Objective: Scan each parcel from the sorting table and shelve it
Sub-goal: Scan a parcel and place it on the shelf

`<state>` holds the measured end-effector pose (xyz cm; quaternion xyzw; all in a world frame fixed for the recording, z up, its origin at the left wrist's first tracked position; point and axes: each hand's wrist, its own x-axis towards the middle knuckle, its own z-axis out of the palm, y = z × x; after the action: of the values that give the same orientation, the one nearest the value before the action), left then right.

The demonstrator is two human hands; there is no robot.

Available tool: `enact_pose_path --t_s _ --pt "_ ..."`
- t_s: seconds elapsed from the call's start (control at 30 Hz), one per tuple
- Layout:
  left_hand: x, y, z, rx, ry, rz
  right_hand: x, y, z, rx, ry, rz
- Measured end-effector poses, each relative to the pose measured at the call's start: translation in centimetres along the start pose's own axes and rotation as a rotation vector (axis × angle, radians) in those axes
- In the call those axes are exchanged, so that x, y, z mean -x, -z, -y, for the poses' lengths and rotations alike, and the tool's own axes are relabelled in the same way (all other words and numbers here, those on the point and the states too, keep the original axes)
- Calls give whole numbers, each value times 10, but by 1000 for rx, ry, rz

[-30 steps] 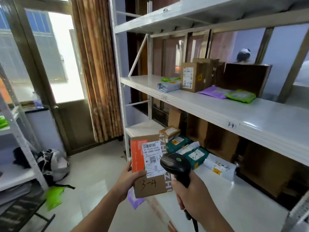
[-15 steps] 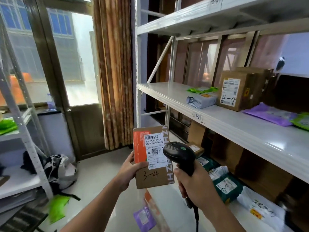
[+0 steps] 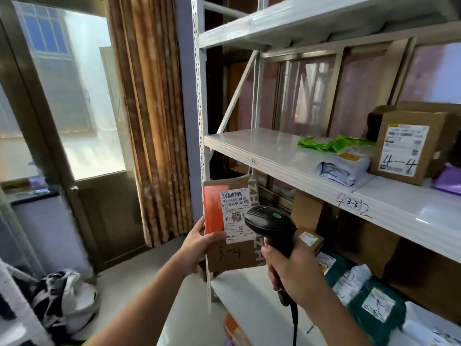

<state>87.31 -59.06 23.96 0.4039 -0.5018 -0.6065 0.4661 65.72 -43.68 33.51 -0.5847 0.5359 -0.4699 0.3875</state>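
The cardboard parcel [image 3: 230, 226], marked "3-4" by hand and carrying a white barcode label beside an orange panel, is being held upright in the air just in front of the white shelving rack's [image 3: 294, 158] left corner post, below the shelf edge tagged "3-2". The left hand [image 3: 199, 242] is gripping the parcel's left edge, thumb lying across the front near the orange panel and fingers curling round behind it. Just right of the parcel, the black barcode scanner [image 3: 270, 226] is pointing its head at the label, overlapping the parcel's right side. The right hand [image 3: 294, 275] is wrapping its fingers tightly round the scanner's handle, its cable hanging below. Further right on the rack's middle shelf, a green mailer [image 3: 321, 143], a grey poly bag [image 3: 341, 168] and a brown box [image 3: 406, 151] marked "4-4" are sitting together. Below that shelf, dark green parcels [image 3: 374, 305] are lying on the lower level.
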Motion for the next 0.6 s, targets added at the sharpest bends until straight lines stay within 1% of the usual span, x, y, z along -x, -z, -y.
enact_pose_path --t_s 0.13,0.2,0.37,0.43,0.5,0.6 --pt "-60 13 -45 -40 -72 21 -60 -12 16 22 72 -58" --pt "-89 18 -68 -72 -130 57 -90 -15 25 20 119 -80" --pt "-153 30 -129 -61 -255 140 -147 -30 36 60 185 -157" --pt "-179 34 -148 -60 -294 169 -162 -35 38 44 179 -195" --pt "-206 36 -162 -45 -296 191 -175 -38 42 42 142 -227" --pt "-244 36 -179 -29 -291 240 -192 -37 49 115 94 -290"
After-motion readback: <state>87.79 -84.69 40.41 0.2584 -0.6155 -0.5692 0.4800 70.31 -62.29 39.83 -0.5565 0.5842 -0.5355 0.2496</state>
